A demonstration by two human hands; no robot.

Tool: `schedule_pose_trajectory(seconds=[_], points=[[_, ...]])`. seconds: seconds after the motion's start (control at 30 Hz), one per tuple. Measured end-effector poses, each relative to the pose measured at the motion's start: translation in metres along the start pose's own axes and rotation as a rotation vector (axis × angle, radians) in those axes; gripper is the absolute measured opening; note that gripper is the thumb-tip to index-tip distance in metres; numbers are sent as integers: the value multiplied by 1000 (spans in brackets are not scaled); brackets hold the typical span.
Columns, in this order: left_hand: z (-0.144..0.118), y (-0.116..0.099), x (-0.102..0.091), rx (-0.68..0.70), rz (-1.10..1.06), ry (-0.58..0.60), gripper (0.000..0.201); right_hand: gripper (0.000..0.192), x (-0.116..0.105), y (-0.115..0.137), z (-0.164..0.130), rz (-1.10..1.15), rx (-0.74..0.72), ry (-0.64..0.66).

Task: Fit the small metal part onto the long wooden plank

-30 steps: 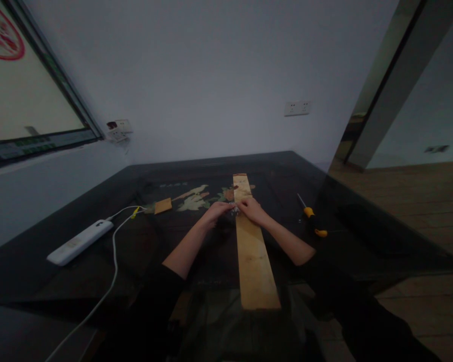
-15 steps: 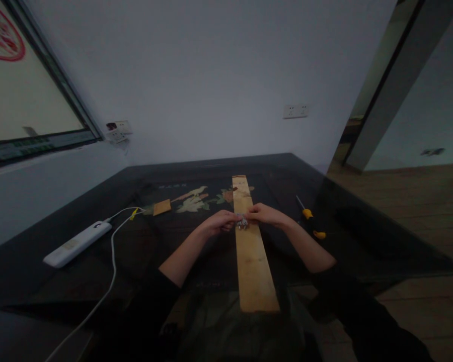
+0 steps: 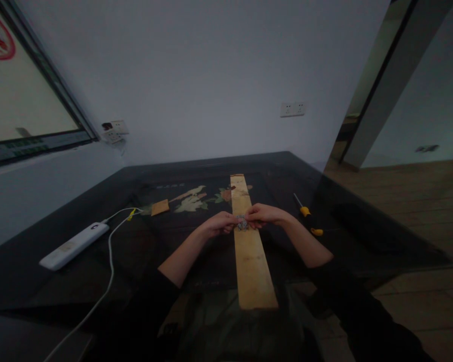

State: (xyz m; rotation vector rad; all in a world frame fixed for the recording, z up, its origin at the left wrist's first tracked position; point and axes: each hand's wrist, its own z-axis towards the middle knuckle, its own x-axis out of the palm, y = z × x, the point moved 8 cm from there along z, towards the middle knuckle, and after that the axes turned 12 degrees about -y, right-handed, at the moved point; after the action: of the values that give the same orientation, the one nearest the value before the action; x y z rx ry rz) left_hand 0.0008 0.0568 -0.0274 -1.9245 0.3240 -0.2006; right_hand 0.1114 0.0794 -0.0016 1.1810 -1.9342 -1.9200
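A long, narrow wooden board (image 3: 253, 269) lies lengthwise in front of me, its near end reaching past the table's front edge. Over its middle is a small, shiny silvery bundle (image 3: 242, 224). It looks like a clump of little metal pieces, possibly in clear plastic; I cannot tell which. My left hand (image 3: 219, 223) pinches the bundle from the left with curled fingers. From the right, my right hand (image 3: 265, 215) pinches it too, fingertips close to the left thumb. The exact fingertip contact is too small to make out.
On the dark table (image 3: 143, 256), a yellow-and-black screwdriver (image 3: 305, 213) lies to the right. A small wooden block (image 3: 160, 207) and a white power strip (image 3: 75, 245) with its white cable (image 3: 112, 261) are at left. The wall with a socket (image 3: 293, 109) stands behind.
The view has shifted slightly. Both hands stay at the board's middle, and the right fingers have curled in closer around the silvery bundle, which looks a little rearranged.
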Motion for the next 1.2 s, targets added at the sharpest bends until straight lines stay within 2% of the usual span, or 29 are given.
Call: schedule_pose_trajectory(seconds=[0.23,0.4,0.57,0.67,0.8,1.0,1.2], points=[[-5,-5,-1,6,81,-63,46,25,2,0,-1,-16,25,-4],[-6,-6,0,8,94,-54,43,24,-2,-4,3,-74,25,-53],[-4,-5,0,25,78,-42,43,25,-19,14,-2,-92,-118,-186],[-4,-5,0,21,84,-50,44,27,-16,28,-8,-90,-204,-131],[-6,-7,1,21,79,-46,46,35,-3,31,-11,-91,-190,-2],[-5,-5,0,24,81,-34,45,33,-3,26,-6,-158,-182,-59],[-3,-4,-1,15,84,-45,44,23,-1,27,-6,-201,-234,-48]])
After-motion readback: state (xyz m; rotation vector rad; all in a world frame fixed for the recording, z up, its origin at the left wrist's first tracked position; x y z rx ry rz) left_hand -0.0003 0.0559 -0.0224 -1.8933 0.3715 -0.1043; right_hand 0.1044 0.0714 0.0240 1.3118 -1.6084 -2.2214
